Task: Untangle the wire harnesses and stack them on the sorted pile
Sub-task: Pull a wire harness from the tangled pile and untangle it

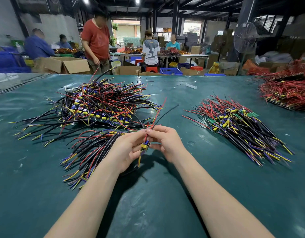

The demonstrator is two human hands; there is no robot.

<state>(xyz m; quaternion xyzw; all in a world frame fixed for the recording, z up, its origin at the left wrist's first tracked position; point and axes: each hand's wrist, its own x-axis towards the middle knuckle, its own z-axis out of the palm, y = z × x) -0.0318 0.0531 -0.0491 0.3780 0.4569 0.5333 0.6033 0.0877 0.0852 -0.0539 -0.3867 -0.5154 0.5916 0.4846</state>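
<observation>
I read both hands as closed together over the dark green table (165, 194). The left hand (129, 149) and right hand (167, 145) pinch one wire harness (144, 146), a small yellow-and-blue circuit board with red and black leads, just in front of the tangled heap of black, red and yellow wires (100, 103). My worry is that one black lead seems to trail back into that heap, so a sharp pull could drag neighbours along or strain a joint. The sorted pile of aligned harnesses (239, 127) lies well apart on the right. I can read no writing.

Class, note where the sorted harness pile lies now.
In the head view, the sorted pile lies on the green table, right of the right hand and nearer than the red-wire heap.
</observation>
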